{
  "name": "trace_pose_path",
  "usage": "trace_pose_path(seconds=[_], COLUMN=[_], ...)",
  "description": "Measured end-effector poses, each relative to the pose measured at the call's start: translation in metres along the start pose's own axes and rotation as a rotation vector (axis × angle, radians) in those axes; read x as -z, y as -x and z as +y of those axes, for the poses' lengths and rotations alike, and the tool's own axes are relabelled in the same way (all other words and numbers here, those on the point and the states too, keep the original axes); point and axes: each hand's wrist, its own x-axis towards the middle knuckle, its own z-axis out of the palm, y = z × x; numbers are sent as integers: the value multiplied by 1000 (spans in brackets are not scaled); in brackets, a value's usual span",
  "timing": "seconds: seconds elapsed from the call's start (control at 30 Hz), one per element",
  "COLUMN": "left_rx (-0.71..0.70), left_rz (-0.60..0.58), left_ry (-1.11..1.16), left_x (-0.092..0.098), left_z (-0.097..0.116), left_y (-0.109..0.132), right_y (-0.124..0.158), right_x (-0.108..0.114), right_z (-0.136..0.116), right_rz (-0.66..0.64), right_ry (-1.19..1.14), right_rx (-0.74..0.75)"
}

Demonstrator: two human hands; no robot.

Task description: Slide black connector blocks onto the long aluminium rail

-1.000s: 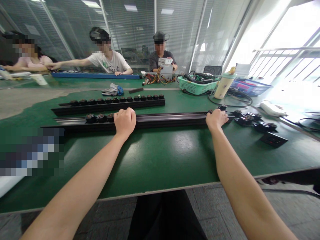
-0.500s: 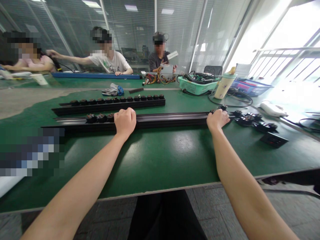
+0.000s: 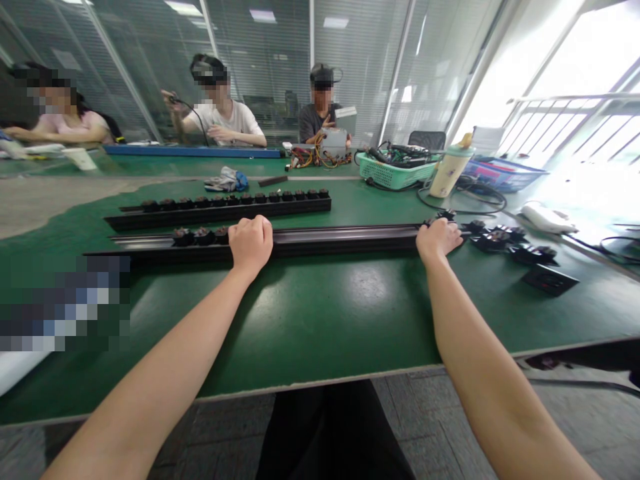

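A long black rail (image 3: 345,245) with a shiny channel along its top lies across the table in front of me. My left hand (image 3: 251,241) is closed over it near the middle, against a few small round black parts (image 3: 183,237) seated in the channel. At the rail's right end, my right hand (image 3: 438,240) is curled around it; whether a small part sits under the palm is hidden. Loose black spiky-edged parts (image 3: 497,238) lie just right of that hand. Behind, a second black rail (image 3: 220,215) carries a row of similar parts.
A flat black plate (image 3: 550,280) lies right on the green table (image 3: 320,333). Farther back are a green basket (image 3: 395,172) of cables, a cream bottle (image 3: 450,172), a blue basket (image 3: 507,175) and a crumpled glove (image 3: 226,180). Several people sit opposite, by a long blue bar (image 3: 193,152).
My right hand has shifted very slightly right; my left hand stays put. Across the table, the person in white has drawn back an outstretched arm and raised a hand with a cable.
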Motion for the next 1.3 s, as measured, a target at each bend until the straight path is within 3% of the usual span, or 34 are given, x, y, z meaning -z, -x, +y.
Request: trace_pose_path(seconds=[1.3], left_rx=[0], left_rz=[10], left_ry=[-27], left_x=[-4], left_z=[-2], left_y=[0], right_y=[-13], right_x=[-2], right_z=[5], right_rz=[-16], right_ry=[4], right_rx=[-96])
